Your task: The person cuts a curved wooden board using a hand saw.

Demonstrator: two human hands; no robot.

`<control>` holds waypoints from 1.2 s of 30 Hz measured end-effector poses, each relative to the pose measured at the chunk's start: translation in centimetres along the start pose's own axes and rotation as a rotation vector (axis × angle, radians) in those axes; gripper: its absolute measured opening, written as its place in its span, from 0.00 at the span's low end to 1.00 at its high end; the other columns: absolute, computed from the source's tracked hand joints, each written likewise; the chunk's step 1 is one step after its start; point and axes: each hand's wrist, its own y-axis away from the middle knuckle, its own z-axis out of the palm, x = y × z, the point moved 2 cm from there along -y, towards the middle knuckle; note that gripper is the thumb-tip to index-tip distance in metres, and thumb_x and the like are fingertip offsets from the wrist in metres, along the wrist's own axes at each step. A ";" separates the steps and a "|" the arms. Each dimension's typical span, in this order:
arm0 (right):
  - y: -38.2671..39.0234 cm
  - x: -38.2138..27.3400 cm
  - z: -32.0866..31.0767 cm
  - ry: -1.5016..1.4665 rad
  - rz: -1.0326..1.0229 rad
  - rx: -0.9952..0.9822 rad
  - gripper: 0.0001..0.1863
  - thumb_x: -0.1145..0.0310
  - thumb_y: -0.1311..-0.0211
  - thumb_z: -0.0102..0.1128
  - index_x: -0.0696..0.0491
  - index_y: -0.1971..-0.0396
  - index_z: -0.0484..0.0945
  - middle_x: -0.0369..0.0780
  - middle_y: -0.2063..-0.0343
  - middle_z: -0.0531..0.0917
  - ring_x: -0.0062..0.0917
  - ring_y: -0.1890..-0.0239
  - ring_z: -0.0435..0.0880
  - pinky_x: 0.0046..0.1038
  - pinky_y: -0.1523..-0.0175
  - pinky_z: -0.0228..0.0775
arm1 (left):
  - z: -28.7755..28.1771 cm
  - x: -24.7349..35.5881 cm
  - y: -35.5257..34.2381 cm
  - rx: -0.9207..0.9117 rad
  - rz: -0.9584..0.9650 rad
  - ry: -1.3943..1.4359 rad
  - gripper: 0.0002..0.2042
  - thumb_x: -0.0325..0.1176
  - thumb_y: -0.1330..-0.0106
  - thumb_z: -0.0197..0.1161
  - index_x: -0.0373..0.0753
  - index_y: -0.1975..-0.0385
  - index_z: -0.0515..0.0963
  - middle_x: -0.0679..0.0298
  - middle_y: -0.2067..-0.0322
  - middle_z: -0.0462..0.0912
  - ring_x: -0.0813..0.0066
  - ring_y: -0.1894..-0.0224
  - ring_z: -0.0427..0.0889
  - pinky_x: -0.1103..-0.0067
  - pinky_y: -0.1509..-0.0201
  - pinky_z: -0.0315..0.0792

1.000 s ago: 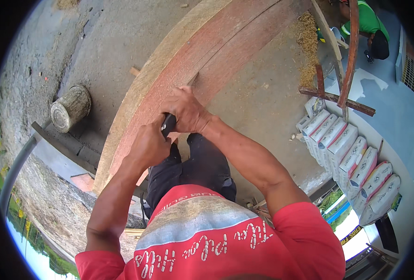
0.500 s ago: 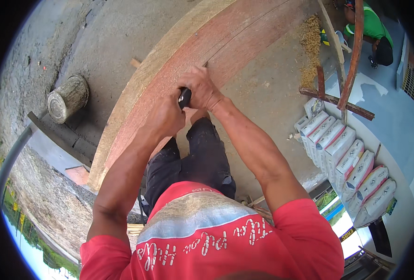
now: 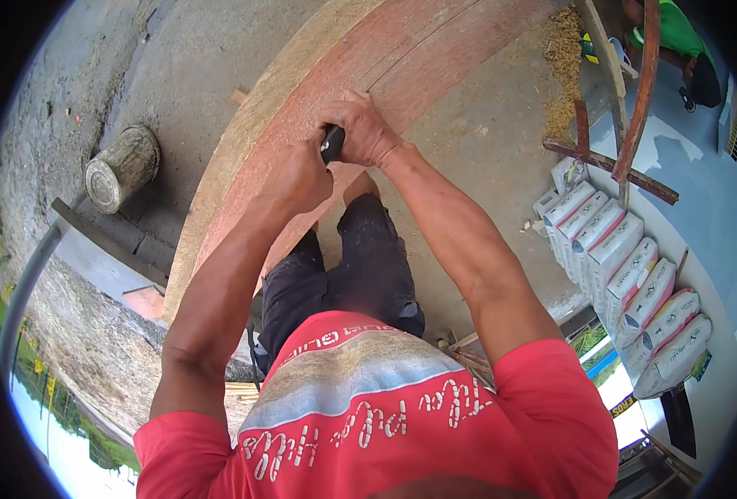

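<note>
A long wooden board (image 3: 426, 83), reddish with a pale outer edge (image 3: 210, 208), crosses in front of me on a diagonal, with a thin dark line along it. My left hand (image 3: 298, 175) is closed round the black handle (image 3: 332, 143) of a tool. My right hand (image 3: 356, 125) grips the same handle just ahead and to the right, over the board, with the fingers toward the dark line. The tool's working end is mostly hidden under that hand. My legs in dark shorts (image 3: 343, 258) show beneath the board.
A dirty bucket (image 3: 123, 170) lies on the concrete at left, near a grey pipe (image 3: 36, 274). At right are stacked sacks (image 3: 626, 274), crossed timbers (image 3: 634, 116) and sawdust (image 3: 568, 75). A person in green (image 3: 676, 37) is bent down at the upper right.
Both hands and the black-handled tool have moved forward and to the right along the board. The metal blade seen earlier ahead of my right hand is now mostly hidden.
</note>
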 end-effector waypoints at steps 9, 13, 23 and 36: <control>3.5 -17.2 1.5 -0.153 -0.114 0.089 0.09 0.67 0.60 0.69 0.45 0.77 0.77 0.33 0.75 0.77 0.34 0.63 0.77 0.40 0.46 0.61 | -4.4 -3.2 17.3 -0.063 -0.034 0.065 0.29 0.24 0.44 0.65 0.31 0.39 0.71 0.38 0.71 0.84 0.37 0.64 0.85 0.56 0.58 0.79; -1.0 -1.1 0.1 0.067 -0.003 0.078 0.10 0.64 0.58 0.72 0.42 0.76 0.79 0.30 0.75 0.80 0.32 0.64 0.77 0.37 0.47 0.62 | 0.0 -1.6 -1.3 0.054 0.077 -0.038 0.18 0.23 0.42 0.59 0.28 0.51 0.76 0.35 0.70 0.83 0.35 0.64 0.84 0.54 0.59 0.78; 4.1 -19.2 3.6 -0.077 -0.135 0.076 0.12 0.68 0.66 0.70 0.44 0.77 0.77 0.31 0.73 0.78 0.33 0.60 0.77 0.41 0.46 0.60 | -4.8 -4.1 19.3 -0.086 -0.099 0.117 0.29 0.24 0.44 0.64 0.32 0.39 0.72 0.36 0.70 0.83 0.37 0.67 0.85 0.55 0.59 0.78; 3.5 -12.8 2.2 0.010 -0.073 0.000 0.13 0.63 0.60 0.72 0.44 0.72 0.80 0.31 0.72 0.81 0.31 0.57 0.77 0.43 0.39 0.55 | -3.6 -2.5 12.3 -0.130 -0.115 0.081 0.22 0.24 0.43 0.63 0.32 0.45 0.75 0.36 0.64 0.84 0.37 0.60 0.85 0.60 0.54 0.78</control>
